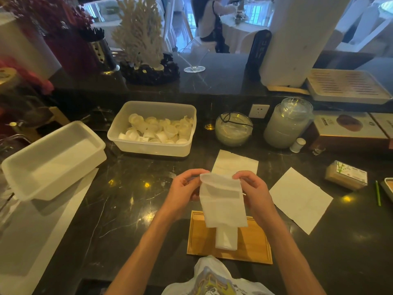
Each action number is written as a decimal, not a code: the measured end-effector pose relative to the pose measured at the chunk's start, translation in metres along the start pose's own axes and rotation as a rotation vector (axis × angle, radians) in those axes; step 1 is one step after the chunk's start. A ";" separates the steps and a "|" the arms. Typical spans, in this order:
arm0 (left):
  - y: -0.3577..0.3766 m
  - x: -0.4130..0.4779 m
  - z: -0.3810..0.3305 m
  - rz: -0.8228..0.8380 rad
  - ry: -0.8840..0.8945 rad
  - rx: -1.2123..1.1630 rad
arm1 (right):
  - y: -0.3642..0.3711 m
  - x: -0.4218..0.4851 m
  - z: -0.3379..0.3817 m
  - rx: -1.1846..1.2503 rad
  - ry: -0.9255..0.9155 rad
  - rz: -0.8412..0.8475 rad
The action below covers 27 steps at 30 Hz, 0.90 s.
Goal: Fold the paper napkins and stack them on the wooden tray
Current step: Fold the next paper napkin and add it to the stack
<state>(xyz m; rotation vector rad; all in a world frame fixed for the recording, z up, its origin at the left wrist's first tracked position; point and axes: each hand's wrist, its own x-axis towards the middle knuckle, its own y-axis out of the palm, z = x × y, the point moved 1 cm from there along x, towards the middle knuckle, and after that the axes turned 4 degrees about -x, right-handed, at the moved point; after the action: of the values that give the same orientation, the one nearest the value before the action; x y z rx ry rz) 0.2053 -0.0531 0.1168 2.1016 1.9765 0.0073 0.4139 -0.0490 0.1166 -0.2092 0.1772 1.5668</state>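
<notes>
i was mid-fold: my left hand point(184, 193) and right hand point(254, 191) each pinched a top corner of the paper napkin point(222, 204), held above the wooden tray point(253, 241) with its folded napkin point(226, 239). next i judged: fold it narrower, then stack.

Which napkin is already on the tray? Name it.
The narrow folded napkin lying on the wooden tray; the others are in hand or flat on the counter.
</notes>
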 end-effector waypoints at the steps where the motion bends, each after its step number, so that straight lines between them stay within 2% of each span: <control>1: 0.000 0.000 0.001 -0.008 -0.005 0.014 | 0.001 0.000 0.001 0.001 -0.012 0.002; 8: -0.004 0.002 0.003 0.013 -0.003 0.054 | 0.000 -0.001 0.006 0.080 0.000 0.062; 11: -0.006 0.000 0.003 0.045 0.017 0.043 | -0.001 -0.003 0.008 0.021 -0.013 0.042; 16: -0.001 -0.003 -0.001 0.121 -0.098 -0.222 | -0.001 -0.002 0.008 -0.039 -0.061 0.002; 20: 0.002 -0.009 -0.001 0.174 -0.135 -0.028 | 0.001 0.001 0.011 -0.078 -0.093 -0.030; 23: 0.004 -0.011 -0.001 0.177 -0.152 0.020 | 0.000 0.002 0.012 -0.109 -0.112 -0.062; 27: 0.005 -0.010 -0.002 0.154 -0.157 0.043 | -0.001 0.001 0.011 -0.026 -0.002 0.014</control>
<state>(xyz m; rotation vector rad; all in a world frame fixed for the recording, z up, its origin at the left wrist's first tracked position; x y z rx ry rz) 0.2092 -0.0631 0.1214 2.2029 1.7381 -0.1680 0.4149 -0.0454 0.1267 -0.2266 0.1572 1.5841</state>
